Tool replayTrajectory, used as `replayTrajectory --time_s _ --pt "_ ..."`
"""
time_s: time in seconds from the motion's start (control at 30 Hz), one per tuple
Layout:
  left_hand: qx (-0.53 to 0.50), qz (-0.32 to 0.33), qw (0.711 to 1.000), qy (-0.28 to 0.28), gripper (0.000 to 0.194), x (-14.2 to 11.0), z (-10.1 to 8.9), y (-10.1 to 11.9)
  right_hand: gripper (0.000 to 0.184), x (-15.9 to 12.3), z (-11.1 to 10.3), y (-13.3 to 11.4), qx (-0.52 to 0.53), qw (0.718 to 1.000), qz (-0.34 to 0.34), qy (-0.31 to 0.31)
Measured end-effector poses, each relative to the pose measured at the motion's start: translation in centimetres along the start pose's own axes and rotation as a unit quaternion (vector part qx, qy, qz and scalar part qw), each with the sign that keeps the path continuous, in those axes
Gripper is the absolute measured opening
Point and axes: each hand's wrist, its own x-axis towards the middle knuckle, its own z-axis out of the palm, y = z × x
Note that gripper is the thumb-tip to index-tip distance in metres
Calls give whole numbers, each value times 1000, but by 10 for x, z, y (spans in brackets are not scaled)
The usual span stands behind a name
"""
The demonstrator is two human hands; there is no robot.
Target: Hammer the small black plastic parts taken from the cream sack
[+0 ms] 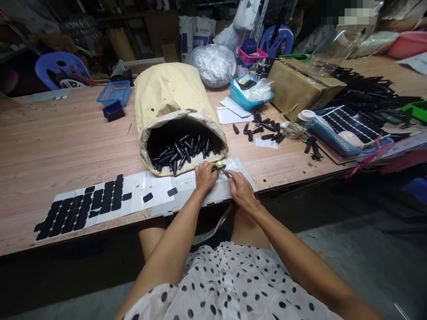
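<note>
My left hand [204,178] is closed on a small black part at the table's front edge. A small round yellow-green piece [219,164] sits at the fingertips; whether it is joined to the black part is too small to tell. A thin grey stick-like tool [227,174] is pinched in my right hand [242,190], its far end meeting the part. Both hands are over a plastic-covered pale sheet [187,195]. Just behind them lies a yellow sack [173,89], its mouth facing me, with many slim black plastic pieces [180,153] inside.
To the left, a white sheet [136,195] carries rows of black rounded stickers [68,213]. Loose black pieces [267,129] are scattered right of the sack. Beyond them stand a cardboard box [300,84], a blue basket [250,101] and a blue tray [350,133].
</note>
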Motion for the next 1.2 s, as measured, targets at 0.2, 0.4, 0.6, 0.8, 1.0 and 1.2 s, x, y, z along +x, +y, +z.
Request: replayTrajectory --time_s 0.2,0.4,0.6,0.8,1.0,1.2 --pt "-7 6 1000 3 13 -1 -1 3 44 25 -8 19 -55 995 40 66" --pt "-13 7 1000 -1 12 -4 2 2 42 51 -8 50 -179 973 137 54" --pt "-18 5 1000 0 7 0 1 3 43 49 3 45 -262 956 120 52" --pt "-106 68 992 -26 20 -42 -9 1 42 52 2 38 -288 950 119 35" --pt "-158 120 953 -230 31 -157 16 -40 43 50 0 38 -288 950 113 42" --pt "-122 -256 934 -218 31 -159 54 -81 41 50 3 45 -277 953 113 47"
